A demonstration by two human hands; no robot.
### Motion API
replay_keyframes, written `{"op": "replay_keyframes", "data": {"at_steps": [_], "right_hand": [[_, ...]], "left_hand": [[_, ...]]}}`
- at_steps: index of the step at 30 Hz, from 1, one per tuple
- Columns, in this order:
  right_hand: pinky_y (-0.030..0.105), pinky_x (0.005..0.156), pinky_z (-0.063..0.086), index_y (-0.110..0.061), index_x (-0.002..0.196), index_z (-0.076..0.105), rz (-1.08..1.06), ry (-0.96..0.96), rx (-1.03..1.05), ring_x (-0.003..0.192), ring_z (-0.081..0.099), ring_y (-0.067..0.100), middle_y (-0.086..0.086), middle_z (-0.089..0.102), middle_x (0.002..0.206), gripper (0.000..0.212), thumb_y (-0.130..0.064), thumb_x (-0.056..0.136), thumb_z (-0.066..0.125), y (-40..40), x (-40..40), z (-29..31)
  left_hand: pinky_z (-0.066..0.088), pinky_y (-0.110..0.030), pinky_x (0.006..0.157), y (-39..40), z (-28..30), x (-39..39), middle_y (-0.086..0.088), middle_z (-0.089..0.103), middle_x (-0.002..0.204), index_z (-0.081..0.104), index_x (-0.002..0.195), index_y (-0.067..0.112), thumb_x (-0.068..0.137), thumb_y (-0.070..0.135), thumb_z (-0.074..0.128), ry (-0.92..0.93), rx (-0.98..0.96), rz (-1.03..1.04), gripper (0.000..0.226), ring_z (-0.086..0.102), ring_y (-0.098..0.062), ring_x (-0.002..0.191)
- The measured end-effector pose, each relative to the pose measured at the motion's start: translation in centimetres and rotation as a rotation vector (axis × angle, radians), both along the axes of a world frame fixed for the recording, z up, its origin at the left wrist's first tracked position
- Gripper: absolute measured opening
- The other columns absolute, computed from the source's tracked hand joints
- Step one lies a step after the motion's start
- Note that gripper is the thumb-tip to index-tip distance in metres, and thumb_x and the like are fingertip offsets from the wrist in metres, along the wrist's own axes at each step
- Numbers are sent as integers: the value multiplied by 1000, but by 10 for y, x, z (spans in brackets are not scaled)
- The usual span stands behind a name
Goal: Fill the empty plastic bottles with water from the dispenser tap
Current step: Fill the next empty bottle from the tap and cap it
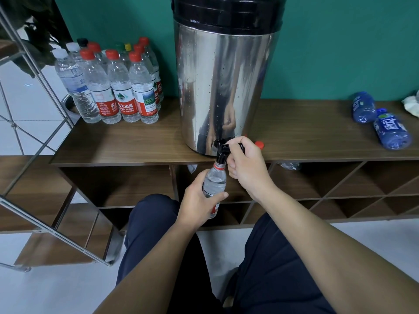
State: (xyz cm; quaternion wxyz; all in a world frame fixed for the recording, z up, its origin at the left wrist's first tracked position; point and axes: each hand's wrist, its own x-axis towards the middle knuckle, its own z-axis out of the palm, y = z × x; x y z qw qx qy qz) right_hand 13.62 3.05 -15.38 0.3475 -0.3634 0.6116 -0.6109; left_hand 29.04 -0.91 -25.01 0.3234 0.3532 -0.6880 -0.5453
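A tall steel water dispenser with a black lid stands on the wooden shelf top. Its black tap juts out over the shelf's front edge. My left hand grips a clear plastic bottle with a red label, held upright with its mouth right under the tap's spout. My right hand curls round the tap's lever. A loose red cap lies on the shelf just right of the dispenser.
Several capped, water-filled bottles stand grouped at the shelf's left end. Two blue bottles lie on their sides at the right, beside a crumpled white cloth. A metal rack stands on the left. My knees are below, near the shelf's cubbyholes.
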Motion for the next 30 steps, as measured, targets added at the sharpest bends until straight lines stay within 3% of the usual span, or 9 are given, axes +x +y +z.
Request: {"op": "replay_keyframes", "data": {"at_steps": [5, 13, 18, 21, 24, 30], "right_hand": [[33, 50, 30, -14, 108, 63, -28, 29, -4, 53, 37, 16, 4, 42, 60, 17, -25, 115, 52, 1, 2, 1], [38, 61, 39, -22, 105, 70, -87, 136, 26, 58, 49, 11, -10, 56, 62, 17, -31, 111, 56, 0, 0, 0], [28, 67, 45, -29, 102, 72, -64, 366, 88, 65, 58, 5, -23, 64, 67, 16, -30, 110, 59, -2, -10, 14], [13, 64, 44, -24, 101, 73, -75, 686, 60, 73, 65, 3, -15, 70, 81, 13, -22, 108, 63, 0, -6, 33], [10, 61, 42, -24, 99, 71, -32, 889, 42, 70, 62, -2, -15, 63, 72, 12, -17, 107, 65, -3, 2, 46], [15, 62, 42, -25, 105, 71, 41, 780, 5, 66, 57, 5, -12, 59, 67, 13, -36, 108, 68, 5, 1, 44]], "left_hand": [[56, -33, 112, -1, -2, 0, 19, 76, 129, 64, 146, 34, 90, 19, 94, -12, -7, 0, 65, 71, -2, 122], [55, -28, 109, -1, 0, 1, 22, 75, 130, 62, 148, 36, 90, 22, 94, -22, 7, -3, 67, 70, 1, 123], [53, -21, 104, 1, 3, 1, 27, 74, 126, 63, 143, 41, 91, 20, 94, -25, 13, 7, 65, 69, 5, 120], [55, -29, 109, 1, 2, 1, 25, 75, 127, 63, 145, 39, 91, 21, 93, -32, 10, 3, 64, 70, 4, 120], [56, -33, 111, 1, 2, 2, 24, 75, 129, 63, 146, 39, 90, 22, 94, -38, 18, 1, 66, 70, 3, 122], [56, -36, 113, -1, -1, 3, 23, 75, 130, 63, 146, 40, 89, 23, 95, -41, 22, 8, 67, 70, 1, 123]]}}
